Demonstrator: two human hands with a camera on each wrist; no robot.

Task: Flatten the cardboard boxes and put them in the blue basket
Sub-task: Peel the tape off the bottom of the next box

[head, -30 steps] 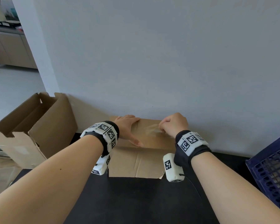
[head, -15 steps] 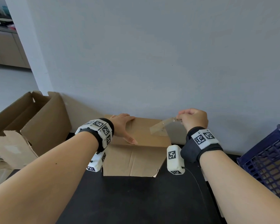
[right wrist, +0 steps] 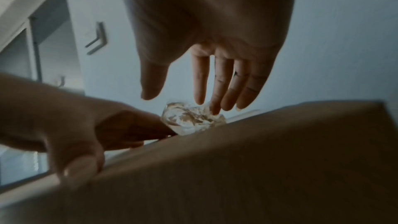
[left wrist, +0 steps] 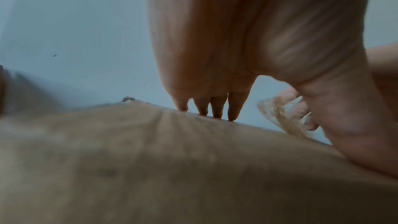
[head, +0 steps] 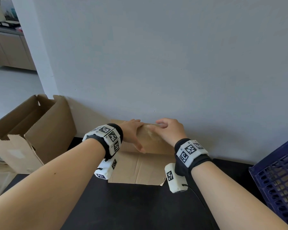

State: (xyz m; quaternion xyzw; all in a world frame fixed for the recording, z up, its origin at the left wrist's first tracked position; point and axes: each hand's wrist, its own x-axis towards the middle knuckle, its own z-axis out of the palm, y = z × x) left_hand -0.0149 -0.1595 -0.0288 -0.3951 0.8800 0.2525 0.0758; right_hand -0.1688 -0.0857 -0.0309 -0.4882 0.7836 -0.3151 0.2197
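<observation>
A brown cardboard box [head: 136,168] stands against the wall on the black table [head: 131,206]. My left hand [head: 133,131] lies flat on its top, fingers straight, fingertips [left wrist: 215,110] at the far edge. My right hand [head: 170,131] hovers over the top beside it, fingers [right wrist: 224,89] extended and thumb apart. A curled strip of clear tape [right wrist: 189,117] with cardboard fibres clings at those fingertips on the box's far edge; the tape [left wrist: 280,120] also shows in the left wrist view. The blue basket [head: 276,180] sits at the right edge.
A second, larger cardboard box [head: 32,130] stands open at the table's left end. The grey wall rises directly behind the boxes. A bare stretch of black table lies between my forearms and the near edge.
Half a second ago my right hand held the tape strip lifted up and to the right; now it is back down at the box top with the tape curled. The left hand has stayed put.
</observation>
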